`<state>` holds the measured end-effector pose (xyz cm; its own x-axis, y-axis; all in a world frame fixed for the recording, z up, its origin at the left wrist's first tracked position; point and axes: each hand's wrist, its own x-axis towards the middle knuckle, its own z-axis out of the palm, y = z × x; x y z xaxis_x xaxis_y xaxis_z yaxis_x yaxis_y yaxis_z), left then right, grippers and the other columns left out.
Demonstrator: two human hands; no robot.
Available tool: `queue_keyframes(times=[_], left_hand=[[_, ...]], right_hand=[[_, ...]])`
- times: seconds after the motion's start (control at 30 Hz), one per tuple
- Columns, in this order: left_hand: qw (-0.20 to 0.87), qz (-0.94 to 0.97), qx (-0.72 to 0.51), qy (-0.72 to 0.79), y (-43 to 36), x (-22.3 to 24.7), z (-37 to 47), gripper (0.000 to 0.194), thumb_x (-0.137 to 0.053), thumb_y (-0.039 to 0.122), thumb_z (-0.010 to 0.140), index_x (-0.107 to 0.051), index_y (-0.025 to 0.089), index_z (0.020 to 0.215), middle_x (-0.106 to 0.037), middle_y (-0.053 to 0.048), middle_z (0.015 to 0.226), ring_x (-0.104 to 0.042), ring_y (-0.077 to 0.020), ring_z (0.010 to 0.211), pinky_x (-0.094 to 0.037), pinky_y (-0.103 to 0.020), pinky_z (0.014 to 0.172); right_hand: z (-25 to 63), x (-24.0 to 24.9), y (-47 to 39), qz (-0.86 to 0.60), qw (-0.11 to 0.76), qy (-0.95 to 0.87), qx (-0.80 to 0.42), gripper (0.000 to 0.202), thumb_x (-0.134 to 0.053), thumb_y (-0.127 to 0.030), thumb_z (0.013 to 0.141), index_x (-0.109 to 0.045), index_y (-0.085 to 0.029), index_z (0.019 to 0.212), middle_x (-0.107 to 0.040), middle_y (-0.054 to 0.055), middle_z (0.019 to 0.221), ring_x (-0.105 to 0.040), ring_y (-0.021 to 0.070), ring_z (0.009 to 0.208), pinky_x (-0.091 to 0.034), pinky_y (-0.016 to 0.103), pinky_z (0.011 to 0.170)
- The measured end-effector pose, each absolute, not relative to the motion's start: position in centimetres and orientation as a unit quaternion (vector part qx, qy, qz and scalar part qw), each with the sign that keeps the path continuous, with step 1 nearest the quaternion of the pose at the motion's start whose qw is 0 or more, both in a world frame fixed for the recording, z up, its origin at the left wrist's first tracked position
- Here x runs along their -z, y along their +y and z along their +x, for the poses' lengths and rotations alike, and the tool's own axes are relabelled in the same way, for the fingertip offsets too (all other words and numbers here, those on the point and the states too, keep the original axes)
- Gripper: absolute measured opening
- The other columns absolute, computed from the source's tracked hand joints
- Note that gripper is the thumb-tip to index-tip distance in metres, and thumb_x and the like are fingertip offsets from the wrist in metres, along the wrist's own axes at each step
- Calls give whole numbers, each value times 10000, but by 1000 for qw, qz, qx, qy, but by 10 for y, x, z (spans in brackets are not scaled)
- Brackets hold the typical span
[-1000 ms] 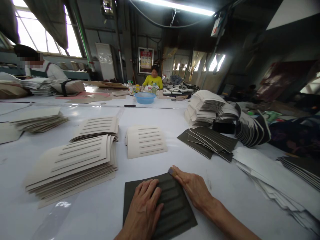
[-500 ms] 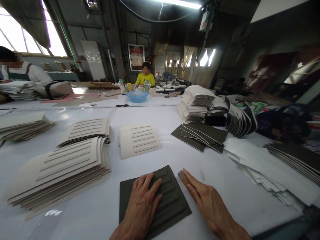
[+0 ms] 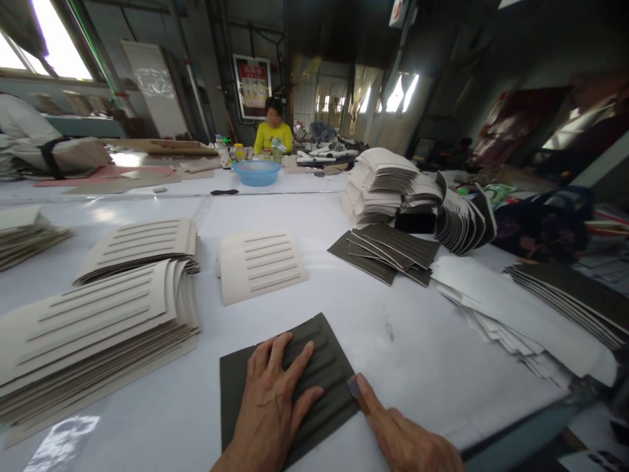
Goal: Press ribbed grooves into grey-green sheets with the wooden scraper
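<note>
1. While the left hand (image 3: 270,400) lies spread over the dark ribbed panel (image 3: 335,367) in the head view, its fingers clasp nothing; it seems to steady the piece from above.
2. The right hand (image 3: 398,436) is closed around a small tool (image 3: 353,387) with a greyish tip, one finger stretched along it. The tip is at the panel's right edge; whether it presses there, I cannot tell.
3. The panel lies flat on the white table (image 3: 422,367), close in front of the person, its raised ribs already formed.
4. Work on this piece looks partway: the right edge appears to be the part in hand, and how much of the border is done does not show.
5. Farther off to the right, more dark panels lie in a loose fanned pile (image 3: 388,249), with a dark stack (image 3: 574,301) beyond the white sheets (image 3: 515,314). Which are finished and which are left is unclear.
6. To the left, a tall stack of pale ribbed sheets (image 3: 98,328) sits apart from both hands, untouched.
</note>
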<state>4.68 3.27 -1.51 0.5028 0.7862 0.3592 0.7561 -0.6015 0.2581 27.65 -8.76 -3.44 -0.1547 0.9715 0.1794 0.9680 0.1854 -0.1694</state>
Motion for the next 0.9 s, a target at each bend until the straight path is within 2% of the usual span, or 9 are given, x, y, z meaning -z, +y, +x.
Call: queue_keyframes(times=[0.07,0.23,0.33,0.43,0.5,0.57,0.67,0.8,0.9], left_hand=[[28,868,-223,442,33,15,46,601,-744,365,810,-512,348,1365,-478,-78,1333,-451,-313,1184,-464,-504,971],[11,871,-218,439,33,19,46,631,-771,387,783,-519,357,1361,-520,-72,1329,-476,-310,1153,-463,-495,955],[8,877,-203,434,37,18,45,633,-769,432,781,-522,355,1359,-544,-64,1346,-486,-311,1151,-459,-494,951],[13,905,-174,388,47,13,36,617,-742,496,788,-520,386,1353,-545,-35,1391,-483,-313,1174,-445,-496,960],[22,932,-148,330,56,9,27,560,-708,459,833,-501,436,1352,-521,10,1430,-459,-313,1224,-431,-489,976],[35,947,-126,293,61,6,18,508,-643,326,901,-474,480,1355,-484,58,1465,-425,-306,1279,-420,-481,990],[45,943,-130,304,59,9,11,588,-537,124,889,-482,491,1344,-441,66,1496,-406,-297,1317,-406,-496,1007],[41,911,-184,366,45,20,17,587,-512,73,820,-582,446,1268,-454,10,1479,-418,-306,1304,-383,-528,1018],[37,889,-211,403,36,27,25,534,-536,94,804,-629,432,1206,-493,-10,1426,-431,-315,1268,-377,-535,997]], right_hand=[[269,25,-68,-641,97,-761,9,898,-401,-7,796,-21,-290,1559,-720,52,858,-684,196,635,-541,251,520],[246,-1,4,-676,13,-737,-7,682,-412,-1,871,-317,-197,1517,-700,67,856,-686,210,689,-496,284,570],[239,-13,49,-675,57,-734,-45,518,-476,-95,938,-426,-196,1444,-699,75,910,-677,207,742,-520,308,644],[244,-25,80,-670,113,-732,-60,326,-569,-293,961,-557,-196,1272,-643,79,1118,-644,199,913,-546,373,785],[252,-34,85,-667,137,-730,-62,334,-596,-373,946,-575,-188,1223,-587,82,1228,-613,217,1016,-537,422,850],[262,-39,77,-662,155,-730,-66,351,-594,-378,946,-575,-183,1238,-588,90,1250,-614,229,1044,-532,441,875],[276,-33,44,-653,187,-727,-102,356,-489,-393,995,-583,-249,1307,-651,53,1257,-646,223,1080,-539,396,919],[291,-10,-10,-600,207,-750,-185,421,-380,-293,1018,-463,-348,1426,-612,-30,1318,-638,190,1123,-519,327,969],[295,3,-29,-565,172,-792,-157,542,-404,-170,963,-388,-373,1466,-678,-9,1226,-700,182,977,-559,307,871]])
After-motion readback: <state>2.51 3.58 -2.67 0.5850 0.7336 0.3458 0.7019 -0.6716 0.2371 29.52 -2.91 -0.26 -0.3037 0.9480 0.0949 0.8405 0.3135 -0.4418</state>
